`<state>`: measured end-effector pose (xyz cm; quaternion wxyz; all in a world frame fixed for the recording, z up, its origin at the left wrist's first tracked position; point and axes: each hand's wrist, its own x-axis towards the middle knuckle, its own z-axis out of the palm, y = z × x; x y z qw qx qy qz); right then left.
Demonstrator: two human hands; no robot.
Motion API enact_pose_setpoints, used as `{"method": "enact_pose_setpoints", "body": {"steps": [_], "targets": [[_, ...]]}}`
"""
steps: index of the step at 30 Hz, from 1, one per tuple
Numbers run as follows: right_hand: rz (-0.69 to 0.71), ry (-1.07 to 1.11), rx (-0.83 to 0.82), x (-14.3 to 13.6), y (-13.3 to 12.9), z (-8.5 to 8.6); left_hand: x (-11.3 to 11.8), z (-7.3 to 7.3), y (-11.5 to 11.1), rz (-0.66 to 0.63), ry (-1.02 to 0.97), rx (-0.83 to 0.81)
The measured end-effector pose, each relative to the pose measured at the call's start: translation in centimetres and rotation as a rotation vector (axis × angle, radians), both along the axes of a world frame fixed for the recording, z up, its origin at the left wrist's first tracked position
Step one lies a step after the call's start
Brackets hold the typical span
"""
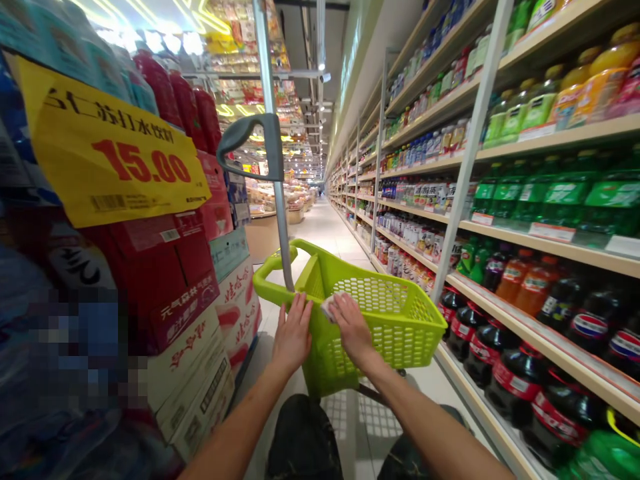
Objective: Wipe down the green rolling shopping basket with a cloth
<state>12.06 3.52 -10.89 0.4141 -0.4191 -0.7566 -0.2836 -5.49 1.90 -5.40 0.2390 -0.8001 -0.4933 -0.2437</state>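
A lime-green shopping basket point(395, 340) on wheels stands in front of my knees, its perforated side facing me. My left hand point(293, 333) lies on the near rim by the handle end, fingers stretched out over the edge. Under the fingers of my right hand point(354, 330) is a small white cloth or tissue point(329, 309), pressed against the same rim. A metal pole with a grey loop handle point(277, 150) rises from the basket's left end. The basket's inside shows only in part.
Shelves of bottled drinks point(530, 230) run along the right, with large cola bottles point(517, 377) at floor level. Stacked drink cartons point(200, 373) and a yellow price sign point(125, 153) crowd the left. Between them a tiled aisle point(345, 230) stretches away.
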Motion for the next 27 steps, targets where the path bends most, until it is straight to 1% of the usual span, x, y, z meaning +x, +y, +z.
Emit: {"method": "enact_pose_setpoints", "body": {"steps": [2,5,6,7,10,11,12,13,16,17,18,19,23,24,25,27], "targets": [[-0.022,-0.023,-0.016,1.3,-0.4,-1.1,1.0,-0.3,0.0,-0.02,0.023,-0.034],[0.009,-0.084,-0.045,3.3,-1.5,-3.5,2.5,-0.5,0.1,-0.034,0.057,-0.077],[0.012,-0.077,-0.042,4.0,-1.7,-3.8,2.9,-0.6,0.1,-0.037,0.073,-0.088],[0.006,-0.055,-0.032,4.6,-1.9,-3.7,3.4,-0.6,0.1,-0.042,0.091,-0.099],[-0.054,0.052,0.024,6.7,-1.6,-2.5,5.2,-0.3,0.0,-0.069,0.159,-0.144],[-0.077,0.077,0.037,7.4,-1.4,-2.4,5.8,-0.3,-0.1,-0.077,0.176,-0.165],[-0.093,0.089,0.043,8.0,-1.4,-2.6,6.4,-0.2,-0.2,-0.083,0.191,-0.188],[-0.1,0.087,0.041,8.7,-1.5,-3.1,7.0,-0.2,-0.3,-0.089,0.205,-0.211],[-0.086,0.04,0.006,10.3,-2.5,-5.7,8.3,-0.4,-0.4,-0.097,0.24,-0.258],[-0.087,0.031,-0.007,10.8,-2.9,-6.3,8.6,-0.5,-0.4,-0.094,0.248,-0.269],[-0.096,0.03,-0.017,11.3,-3.2,-6.6,8.9,-0.6,-0.4,-0.088,0.253,-0.28],[-0.11,0.036,-0.022,11.8,-3.4,-6.4,9.1,-0.7,-0.4,-0.083,0.254,-0.289],[-0.19,0.09,-0.015,14.3,-3.4,-4.6,10.1,-0.8,-0.5,-0.089,0.246,-0.322],[-0.214,0.1,-0.006,15.1,-3.5,-4.7,10.4,-0.8,-0.6,-0.095,0.242,-0.328],[-0.236,0.102,0.003,15.8,-3.7,-5.1,10.7,-0.8,-0.7,-0.104,0.241,-0.334],[-0.262,0.082,0.014,17.2,-4.3,-6.6,11.3,-0.8,-0.9,-0.127,0.25,-0.346]]}}
